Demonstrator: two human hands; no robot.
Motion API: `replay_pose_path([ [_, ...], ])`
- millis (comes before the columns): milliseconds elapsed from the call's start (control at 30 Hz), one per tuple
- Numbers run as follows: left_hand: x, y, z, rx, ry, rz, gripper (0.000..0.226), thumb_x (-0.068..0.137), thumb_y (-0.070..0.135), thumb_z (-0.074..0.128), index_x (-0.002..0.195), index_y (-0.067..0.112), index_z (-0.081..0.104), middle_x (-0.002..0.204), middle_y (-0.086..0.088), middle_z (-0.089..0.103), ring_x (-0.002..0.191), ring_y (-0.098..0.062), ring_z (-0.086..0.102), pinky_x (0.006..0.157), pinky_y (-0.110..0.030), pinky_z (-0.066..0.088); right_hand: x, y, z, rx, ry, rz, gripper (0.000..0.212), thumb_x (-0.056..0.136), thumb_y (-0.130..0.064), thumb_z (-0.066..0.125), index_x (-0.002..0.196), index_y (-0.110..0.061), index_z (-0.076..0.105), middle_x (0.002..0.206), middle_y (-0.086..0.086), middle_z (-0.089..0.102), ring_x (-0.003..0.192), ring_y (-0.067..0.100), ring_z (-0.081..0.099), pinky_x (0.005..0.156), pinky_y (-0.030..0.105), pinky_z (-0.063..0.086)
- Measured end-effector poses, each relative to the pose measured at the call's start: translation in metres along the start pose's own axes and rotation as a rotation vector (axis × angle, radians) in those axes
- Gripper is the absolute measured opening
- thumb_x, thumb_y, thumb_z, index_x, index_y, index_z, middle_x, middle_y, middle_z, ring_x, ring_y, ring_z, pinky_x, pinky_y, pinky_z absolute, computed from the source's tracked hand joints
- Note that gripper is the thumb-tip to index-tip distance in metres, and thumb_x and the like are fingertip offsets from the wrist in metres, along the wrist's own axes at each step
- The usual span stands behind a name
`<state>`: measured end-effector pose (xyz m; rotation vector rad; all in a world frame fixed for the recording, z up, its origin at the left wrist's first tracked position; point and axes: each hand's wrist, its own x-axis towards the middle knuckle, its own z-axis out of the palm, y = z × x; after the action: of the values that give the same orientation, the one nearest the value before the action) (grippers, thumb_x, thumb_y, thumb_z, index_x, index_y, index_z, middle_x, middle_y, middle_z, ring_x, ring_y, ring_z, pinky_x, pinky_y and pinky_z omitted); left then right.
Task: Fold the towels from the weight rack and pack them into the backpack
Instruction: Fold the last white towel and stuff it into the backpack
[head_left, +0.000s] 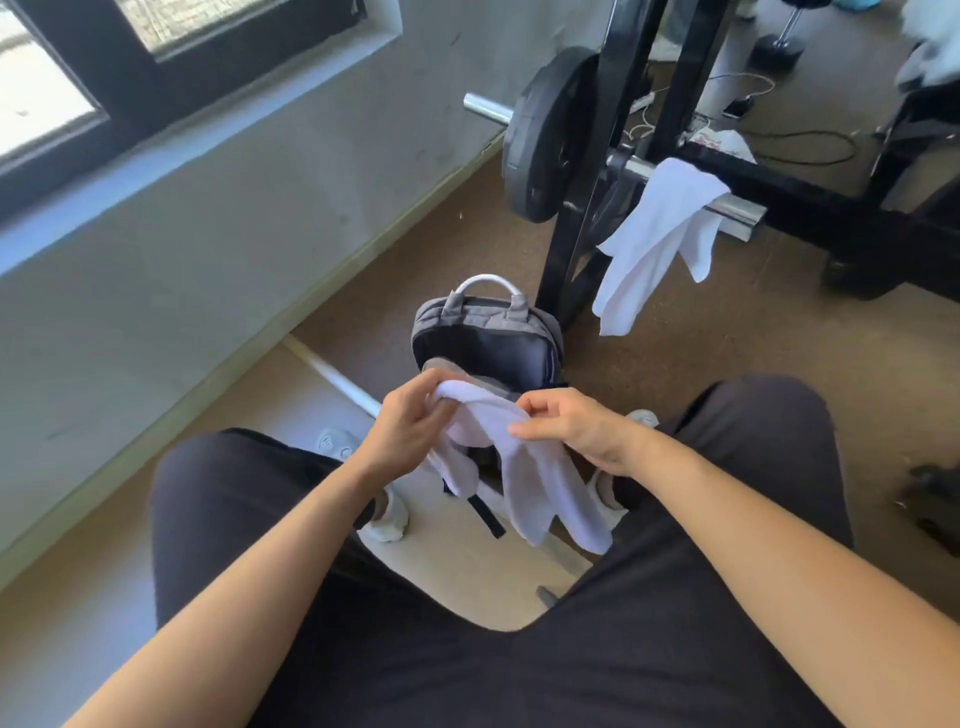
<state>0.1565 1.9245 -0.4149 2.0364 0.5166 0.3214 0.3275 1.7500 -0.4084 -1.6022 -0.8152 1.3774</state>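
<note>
So the left hand (410, 422) and the right hand (577, 430) each pinched the top edge of a towel (527, 470), so it hung down ready to fold, just over the open backpack (488, 340), while another towel (657, 234) waited on the rack (621, 104).

Backpack (485, 343) before the weight rack (615, 119)
1 towel (654, 239) hangs on the rack bar, behind-right; the 2nd towel (524, 467) hangs before the backpack, between left hand (410, 426) and right hand (576, 426).
</note>
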Motion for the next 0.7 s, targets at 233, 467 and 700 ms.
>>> replay_pose_path([
  [233,-0.001,0.002,0.009,-0.193,-0.163,-0.151,0.015,0.088,0.007,0.053,0.096,0.014,0.063,0.081,0.004,0.062,0.08,-0.01,0.059,0.072,-0.028,0.049,0.022,0.021,0.003,0.07,-0.058,0.109,0.031,0.09,-0.02,0.073,0.113,0.0,0.068,0.113,0.015,0.071,0.108,0.028,0.066,0.106,0.049,0.045],
  [467,0.001,-0.035,-0.002,-0.151,-0.192,-0.245,0.014,0.081,0.015,0.065,0.084,0.013,0.052,0.073,-0.002,0.056,0.07,-0.017,0.051,0.063,-0.032,0.039,0.029,0.019,-0.009,0.177,-0.29,0.203,0.01,0.089,-0.026,0.066,0.085,-0.017,0.064,0.086,0.0,0.063,0.083,0.015,0.059,0.078,0.028,0.045],
  [700,0.006,-0.046,0.001,0.069,-0.26,-0.195,0.018,0.077,0.006,0.056,0.08,0.021,0.048,0.07,0.011,0.049,0.064,-0.009,0.041,0.06,-0.028,0.034,0.034,0.025,-0.008,-0.222,-0.053,0.166,0.012,0.09,-0.025,0.074,0.085,-0.014,0.071,0.084,0.002,0.063,0.086,0.017,0.058,0.085,0.035,0.046],
])
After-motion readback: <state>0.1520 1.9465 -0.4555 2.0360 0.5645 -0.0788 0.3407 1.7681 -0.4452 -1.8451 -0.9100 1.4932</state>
